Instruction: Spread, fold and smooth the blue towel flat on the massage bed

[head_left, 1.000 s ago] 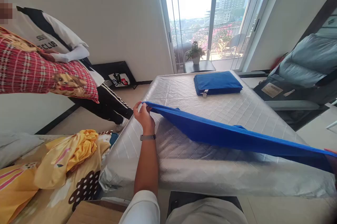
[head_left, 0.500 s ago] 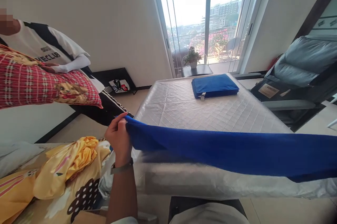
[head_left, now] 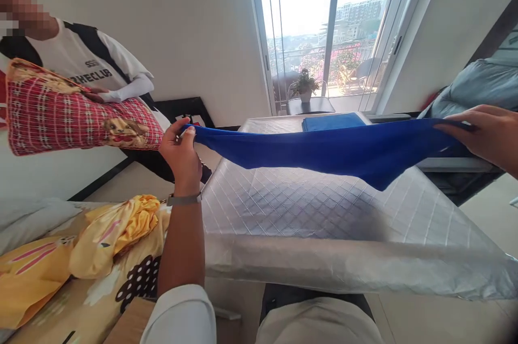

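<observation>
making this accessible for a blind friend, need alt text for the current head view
Two bare hands hold a blue cloth up between them over a silver quilted surface. At left, another person holds a red plaid dog-print pillow.

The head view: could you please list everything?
quilted cover: 1, silver, centre
cloth: 1, blue, stretched above quilted cover
folded stack: 1, blue, cover's far end
pillow: 1, red, left
co-worker: 1, white top, holding pillow
bedding: several, mostly yellow, lower left
box: 1, brown, lower left
window: 1, pale, far wall
small chair: 1, dark, by window
plant: 1, green, on small chair
padded chair: 1, grey, right
left hand: 1, bare, cloth's left end
right hand: 1, bare, cloth's right end
</observation>
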Action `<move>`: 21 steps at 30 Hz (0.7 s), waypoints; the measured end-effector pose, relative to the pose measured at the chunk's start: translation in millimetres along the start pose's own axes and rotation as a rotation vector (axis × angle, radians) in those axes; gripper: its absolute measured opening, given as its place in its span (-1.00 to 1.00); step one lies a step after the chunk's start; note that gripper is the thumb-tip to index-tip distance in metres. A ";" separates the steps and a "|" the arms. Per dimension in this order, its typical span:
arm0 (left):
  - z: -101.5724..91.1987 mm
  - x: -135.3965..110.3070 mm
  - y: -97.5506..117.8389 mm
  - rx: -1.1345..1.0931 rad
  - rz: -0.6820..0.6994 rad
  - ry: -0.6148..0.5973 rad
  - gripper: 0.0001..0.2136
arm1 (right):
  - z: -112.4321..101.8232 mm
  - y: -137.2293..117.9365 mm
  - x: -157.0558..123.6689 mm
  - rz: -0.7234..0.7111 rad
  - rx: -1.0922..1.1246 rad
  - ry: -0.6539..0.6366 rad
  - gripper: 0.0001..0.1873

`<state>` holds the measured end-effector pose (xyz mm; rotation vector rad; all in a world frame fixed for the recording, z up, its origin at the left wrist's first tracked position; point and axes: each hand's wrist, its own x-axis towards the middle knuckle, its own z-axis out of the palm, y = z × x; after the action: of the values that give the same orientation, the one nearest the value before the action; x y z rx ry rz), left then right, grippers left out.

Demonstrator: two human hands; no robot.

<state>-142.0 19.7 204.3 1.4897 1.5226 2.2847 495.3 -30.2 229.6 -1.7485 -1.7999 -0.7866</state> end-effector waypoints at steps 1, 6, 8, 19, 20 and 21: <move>-9.0 -6.8 1.7 -0.029 -0.026 0.022 -0.64 | -2.4 -1.8 -4.0 0.036 0.025 0.025 -0.05; -57.6 -85.1 -24.5 -0.080 -0.291 -0.040 -0.58 | 19.2 -1.7 -67.5 0.053 0.148 0.031 -0.46; -70.8 -119.4 -47.5 0.040 -0.404 -0.185 -0.55 | 44.9 4.2 -102.4 0.076 0.262 -0.133 -0.59; -91.0 -166.9 -109.2 0.543 -0.442 -0.484 -0.64 | 119.6 14.7 -211.8 0.175 0.556 -0.368 -0.64; -96.1 -167.3 -108.8 0.533 -0.459 -0.499 -0.62 | 119.3 19.0 -217.0 0.205 0.548 -0.378 -0.63; -101.5 -168.4 -108.3 0.522 -0.466 -0.517 -0.59 | 119.0 24.0 -221.8 0.225 0.549 -0.401 -0.64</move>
<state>-170.9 -75.5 3.1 1.4401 2.0754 1.1859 533.5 -102.1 -9.7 -1.7525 -1.7861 0.1607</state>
